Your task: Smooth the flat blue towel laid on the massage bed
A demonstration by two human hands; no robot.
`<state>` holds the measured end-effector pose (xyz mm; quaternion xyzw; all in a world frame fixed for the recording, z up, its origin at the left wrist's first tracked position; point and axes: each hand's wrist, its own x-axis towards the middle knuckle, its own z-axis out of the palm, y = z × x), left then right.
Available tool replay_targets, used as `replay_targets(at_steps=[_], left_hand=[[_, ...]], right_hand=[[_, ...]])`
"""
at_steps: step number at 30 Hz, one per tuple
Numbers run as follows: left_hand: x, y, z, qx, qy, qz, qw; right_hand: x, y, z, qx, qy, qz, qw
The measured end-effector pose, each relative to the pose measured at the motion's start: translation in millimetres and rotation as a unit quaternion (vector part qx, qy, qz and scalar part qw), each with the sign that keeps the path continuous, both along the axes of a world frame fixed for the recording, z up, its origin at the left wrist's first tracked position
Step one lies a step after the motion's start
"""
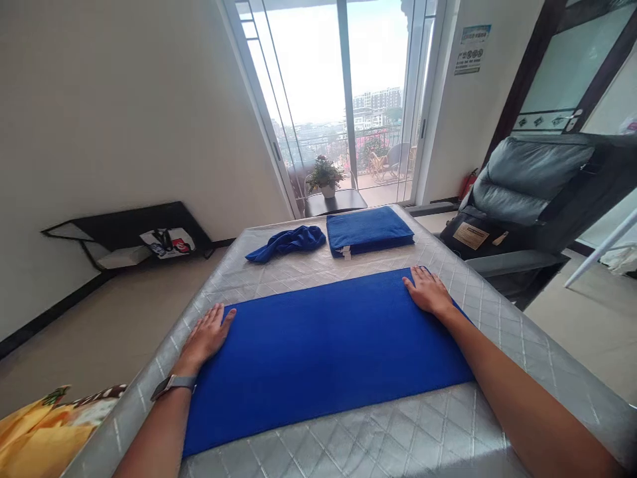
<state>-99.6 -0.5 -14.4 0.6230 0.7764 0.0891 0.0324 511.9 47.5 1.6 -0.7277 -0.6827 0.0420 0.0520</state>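
A blue towel (pixel 328 352) lies spread out flat across the quilted grey table cover (pixel 388 431). My left hand (pixel 209 332) rests open on its far left corner, fingers stretched forward and thumb apart. On the far right corner, my right hand (pixel 428 291) lies flat and open, its fingertips near the edge. Beyond the towel sits a neat stack of folded blue towels (pixel 368 229) with a white tag at its front. To the left of that stack is a crumpled blue towel (pixel 291 242).
A grey armchair (pixel 537 179) with a dark bag (pixel 470 234) stands to the right. Past the far edge are a chair (pixel 343 200) and a potted plant (pixel 324 176) before glass doors. A black rack (pixel 139 229) stands left; yellow fabric (pixel 44 431) lies lower left.
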Motion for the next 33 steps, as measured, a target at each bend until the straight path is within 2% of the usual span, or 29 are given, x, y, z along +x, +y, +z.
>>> replay_targets(at_steps=[11, 16, 21, 24, 29, 33], left_hand=[[-29, -6, -9.0, 0.028, 0.007, 0.001, 1.0], [-20, -11, -0.4, 0.082, 0.032, 0.0, 0.996], [-6, -24, 14.6, 0.179, 0.134, -0.04, 0.974], [-5, -29, 19.2, 0.185, 0.169, -0.052, 0.967], [-6, -30, 20.2, 0.186, 0.176, -0.027, 0.966], [-4, -30, 20.6, 0.2, 0.19, -0.045, 0.96]], right_hand=[[3, 2, -0.5, -0.008, -0.026, -0.003, 1.0], [2, 2, 0.1, -0.006, -0.03, 0.0, 1.0], [1, 1, 0.5, -0.006, -0.019, 0.003, 1.0], [0, 0, 0.7, -0.001, -0.008, 0.004, 1.0], [-1, -2, 2.9, -0.002, 0.013, -0.001, 1.0], [-2, -3, 5.0, -0.006, 0.022, -0.003, 1.0]])
